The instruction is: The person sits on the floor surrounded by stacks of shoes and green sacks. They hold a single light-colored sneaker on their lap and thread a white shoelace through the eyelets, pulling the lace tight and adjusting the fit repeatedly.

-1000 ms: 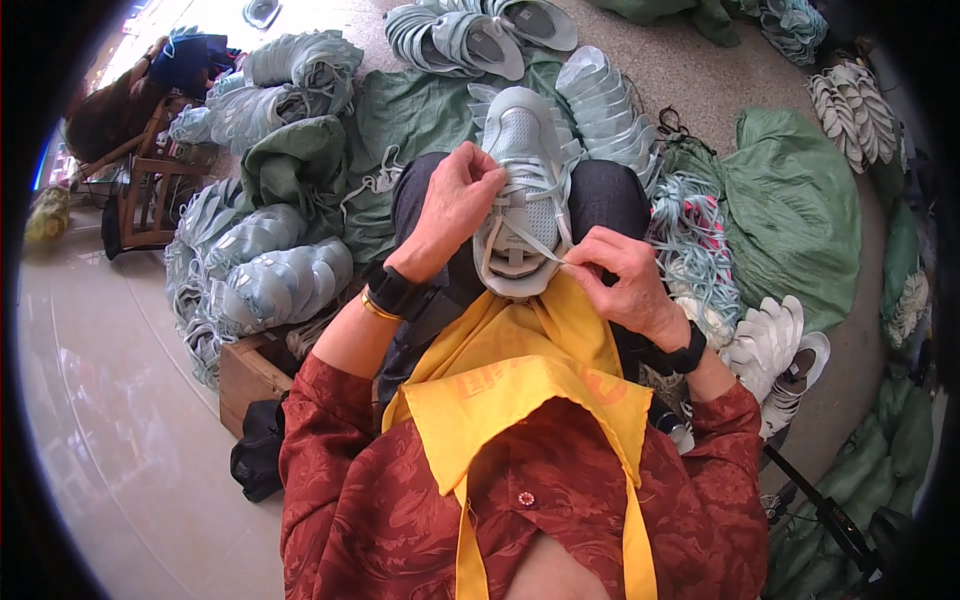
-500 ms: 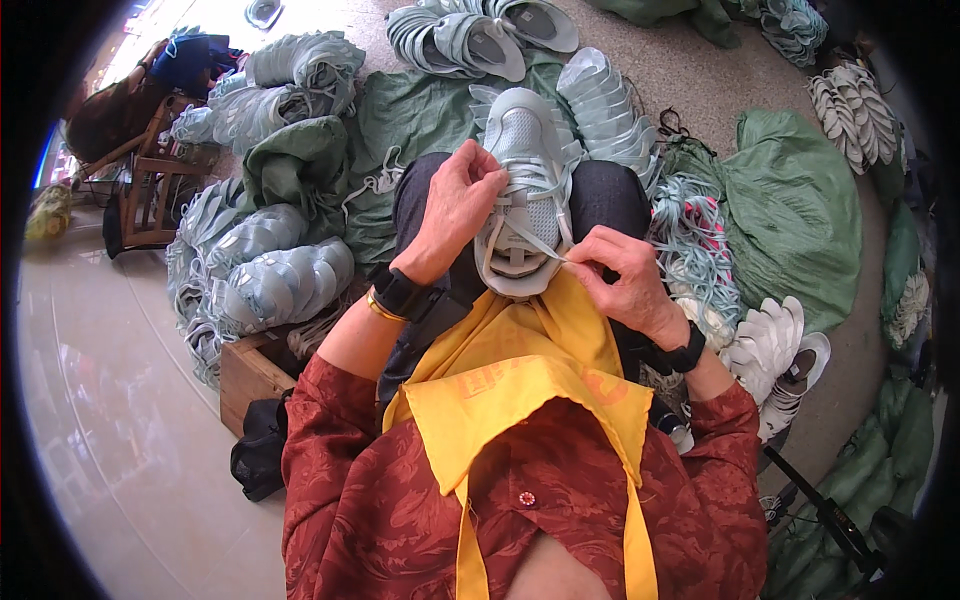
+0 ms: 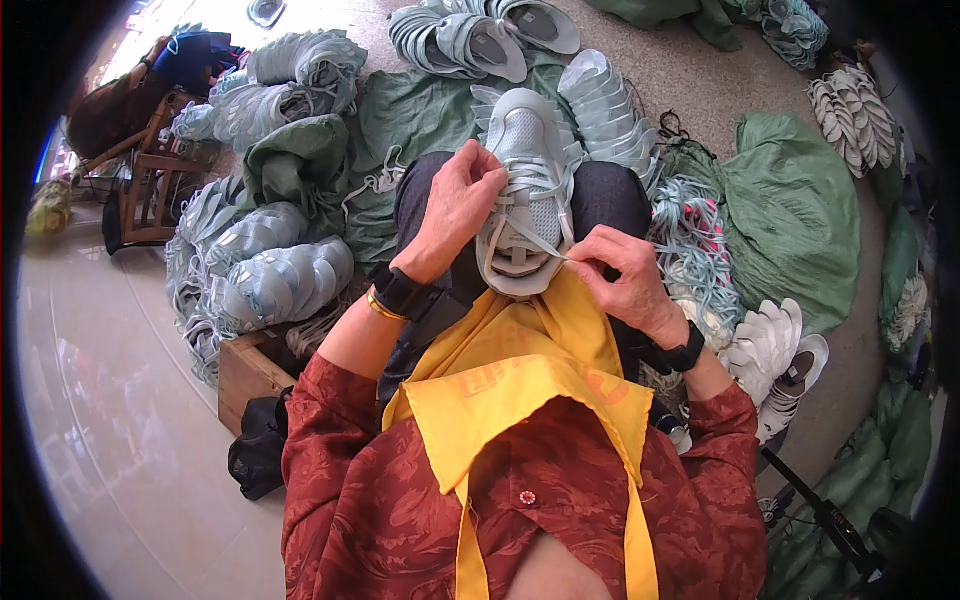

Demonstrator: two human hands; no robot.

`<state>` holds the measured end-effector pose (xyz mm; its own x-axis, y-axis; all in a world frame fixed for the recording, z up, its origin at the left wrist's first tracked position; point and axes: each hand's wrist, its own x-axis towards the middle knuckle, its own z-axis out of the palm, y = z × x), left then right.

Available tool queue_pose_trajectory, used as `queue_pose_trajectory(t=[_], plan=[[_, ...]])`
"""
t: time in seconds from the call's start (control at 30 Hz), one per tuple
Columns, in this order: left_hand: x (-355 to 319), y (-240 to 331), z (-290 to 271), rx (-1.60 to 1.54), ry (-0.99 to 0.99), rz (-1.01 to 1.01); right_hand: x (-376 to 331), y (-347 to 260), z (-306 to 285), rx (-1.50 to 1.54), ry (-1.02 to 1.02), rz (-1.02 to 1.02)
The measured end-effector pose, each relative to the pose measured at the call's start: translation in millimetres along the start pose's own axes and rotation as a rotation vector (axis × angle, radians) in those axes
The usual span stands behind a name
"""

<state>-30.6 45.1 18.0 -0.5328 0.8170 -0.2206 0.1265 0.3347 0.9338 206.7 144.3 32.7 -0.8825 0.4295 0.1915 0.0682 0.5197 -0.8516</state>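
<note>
A pale grey-blue shoe upper [image 3: 520,135] lies between my knees, toe pointing away and heel opening toward me. A pale shoelace [image 3: 538,240] crosses its front in several rows. My left hand [image 3: 465,195] is closed in a pinch at the left edge of the lacing; the fingertips press together on the lace there. My right hand [image 3: 625,280] pinches a lace end by the right side of the opening, and that strand runs taut across the tongue. Under the heel is my yellow apron [image 3: 540,320].
Stacked shoe uppers [image 3: 285,280] lie at the left, near a wooden box [image 3: 250,380]. On the right are a bundle of loose laces [image 3: 690,245], a green sack [image 3: 790,220] and white uppers [image 3: 765,345]. More uppers [image 3: 460,40] lie beyond the shoe. A wooden chair [image 3: 155,185] stands far left.
Almost nothing differs. Both hands keep their pinches at the same places, and the shoe upper stays where it was; the view has shifted very slightly.
</note>
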Motion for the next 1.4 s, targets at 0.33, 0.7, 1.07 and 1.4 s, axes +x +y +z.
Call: queue_pose_trajectory(t=[0.33, 0.7, 1.07, 1.4], plan=[[-0.2, -4.8, 0.9, -0.054, 0.038, 0.017, 0.9, 0.2, -0.4, 0.001, -0.005, 0.013], [-4.3, 0.5, 0.2, -0.037, 0.023, 0.002, 0.7, 1.9, 0.0, 0.000, 0.000, 0.004], [-2.1, -5.3, 1.0, -0.032, 0.045, 0.044, 0.4, 2.1, 0.2, -0.006, 0.007, 0.000], [-3.1, -6.7, 1.8, -0.048, 0.051, 0.046, -0.6, 4.4, 1.2, 0.009, 0.007, 0.020]])
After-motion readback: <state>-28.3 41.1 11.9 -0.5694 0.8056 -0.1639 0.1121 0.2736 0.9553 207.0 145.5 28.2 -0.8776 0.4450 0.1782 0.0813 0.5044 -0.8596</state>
